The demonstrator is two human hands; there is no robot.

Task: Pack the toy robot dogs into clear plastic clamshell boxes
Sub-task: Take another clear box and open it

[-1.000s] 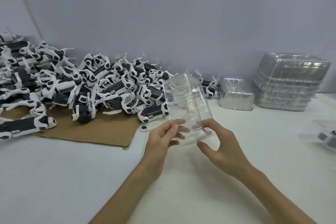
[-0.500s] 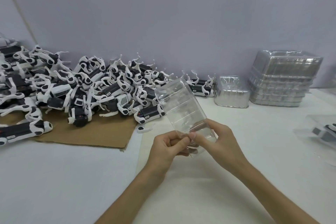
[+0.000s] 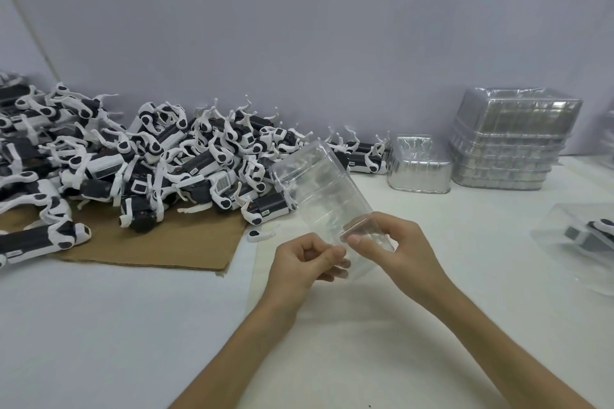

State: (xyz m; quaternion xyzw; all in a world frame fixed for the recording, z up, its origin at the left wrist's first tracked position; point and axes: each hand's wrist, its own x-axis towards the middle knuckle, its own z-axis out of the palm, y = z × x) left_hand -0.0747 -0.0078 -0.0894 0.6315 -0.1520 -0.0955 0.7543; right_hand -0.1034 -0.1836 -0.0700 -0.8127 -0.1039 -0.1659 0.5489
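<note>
1. The toy robot dogs in front of me are white, with black bodies and black joint patches.
2. The cardboard sheet under them is plain brown.
3. My desk is plain white.
4. The wall is a flat, pale lilac-grey.
5. The clamshell box I hold is colourless and see-through, faintly ribbed.
6. The stacked boxes are clear too, but shine silvery-grey.

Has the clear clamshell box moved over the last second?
Yes. The clamshell box, pinched by the left hand and right hand, has tilted its far end leftward, away from the small silver stack and towards the toy dog pile.
</note>
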